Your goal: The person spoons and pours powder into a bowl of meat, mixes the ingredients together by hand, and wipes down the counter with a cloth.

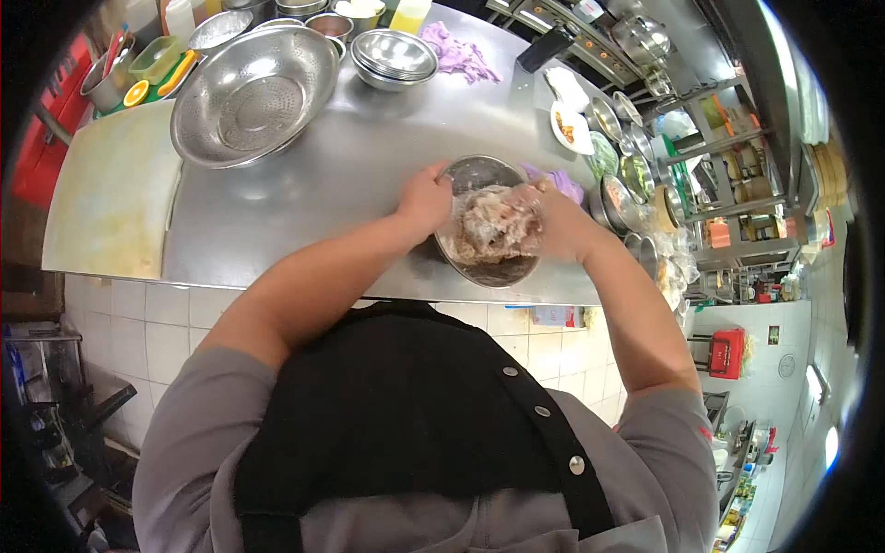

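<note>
A steel bowl (495,276) stands near the front edge of the steel table, with a pale, pinkish minced mixture (498,221) in it. My left hand (427,198) grips the bowl's left rim. On the right side of the bowl, my right hand (550,221) is at the mixture, blurred by motion and seemingly inside a clear plastic glove or bag. Its fingers are smeared, so their pose is unclear. Just behind it lies a purple cloth (564,184).
A large perforated basin (255,106) and stacked steel bowls (395,57) stand behind on the left. The cutting board (115,194) lies far left. At the right are a white dish (583,136) and several food bowls. Another purple cloth (458,53) lies at the back.
</note>
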Demonstrator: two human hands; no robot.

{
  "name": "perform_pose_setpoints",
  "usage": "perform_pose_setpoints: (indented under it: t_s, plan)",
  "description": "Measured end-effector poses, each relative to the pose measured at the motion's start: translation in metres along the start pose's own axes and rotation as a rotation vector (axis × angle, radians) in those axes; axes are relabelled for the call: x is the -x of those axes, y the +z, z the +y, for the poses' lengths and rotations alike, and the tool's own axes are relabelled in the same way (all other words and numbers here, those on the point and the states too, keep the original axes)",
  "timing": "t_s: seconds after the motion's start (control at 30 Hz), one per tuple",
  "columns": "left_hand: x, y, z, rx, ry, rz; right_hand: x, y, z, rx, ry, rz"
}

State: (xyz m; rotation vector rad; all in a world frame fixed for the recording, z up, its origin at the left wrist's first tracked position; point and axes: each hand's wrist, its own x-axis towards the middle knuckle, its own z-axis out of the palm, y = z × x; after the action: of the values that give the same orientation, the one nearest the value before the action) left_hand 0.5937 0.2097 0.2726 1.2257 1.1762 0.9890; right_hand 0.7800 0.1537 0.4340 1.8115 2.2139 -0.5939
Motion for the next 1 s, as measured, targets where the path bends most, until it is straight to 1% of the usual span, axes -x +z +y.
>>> perform_pose_setpoints:
  t_s: [0.03, 0.13, 0.17, 0.2, 0.27, 0.3, 0.33, 0.4, 0.5, 0.63, 0.67, 0.73, 0.8, 0.83, 0.93, 1.0]
  plan:
    - [-0.004, 0.004, -0.013, 0.006, 0.030, 0.011, 0.001, 0.013, 0.013, 0.070, -0.052, 0.092]
    - [-0.011, 0.004, -0.022, 0.038, 0.059, -0.043, 0.011, 0.032, 0.009, 0.040, 0.133, 0.092]
    - [-0.010, 0.003, -0.017, 0.052, 0.036, -0.073, 0.015, 0.049, 0.021, 0.049, -0.029, 0.229]
    - [-0.010, 0.001, -0.012, 0.065, 0.017, -0.101, 0.019, 0.062, 0.030, 0.077, 0.000, 0.173]
    - [-0.008, -0.006, 0.001, 0.057, -0.023, -0.154, 0.016, 0.068, 0.005, 0.120, 0.070, 0.060]
    - [-0.007, -0.009, 0.006, 0.040, -0.042, -0.175, 0.008, 0.060, -0.009, 0.131, 0.151, -0.045]
    - [-0.008, -0.009, 0.008, 0.022, -0.058, -0.196, -0.001, 0.059, -0.006, 0.144, 0.153, -0.061]
    - [-0.012, -0.008, 0.003, 0.020, -0.013, -0.163, -0.018, 0.059, 0.000, 0.167, 0.150, -0.093]
    - [-0.016, -0.008, 0.007, 0.048, 0.008, -0.170, -0.034, 0.051, -0.011, 0.178, 0.156, -0.127]
    - [-0.021, -0.009, -0.003, -0.015, 0.065, -0.165, -0.070, 0.046, -0.019, 0.194, 0.163, -0.290]
    - [-0.021, -0.011, -0.002, -0.009, 0.051, -0.171, -0.076, 0.047, -0.020, 0.216, 0.172, -0.313]
    - [-0.022, -0.012, 0.006, 0.000, 0.051, -0.200, -0.083, 0.044, -0.022, 0.236, 0.199, -0.340]
    - [-0.022, -0.013, 0.010, -0.032, -0.004, -0.220, -0.081, 0.038, -0.026, 0.228, 0.237, -0.369]
    - [-0.020, -0.013, 0.009, -0.048, -0.035, -0.231, -0.078, 0.041, -0.026, 0.196, 0.254, -0.344]
    - [-0.028, -0.005, -0.023, -0.121, 0.134, -0.139, -0.067, 0.041, -0.025, 0.138, 0.267, -0.262]
    - [-0.027, -0.004, -0.043, -0.033, 0.110, -0.099, -0.053, 0.040, -0.026, 0.113, 0.248, -0.201]
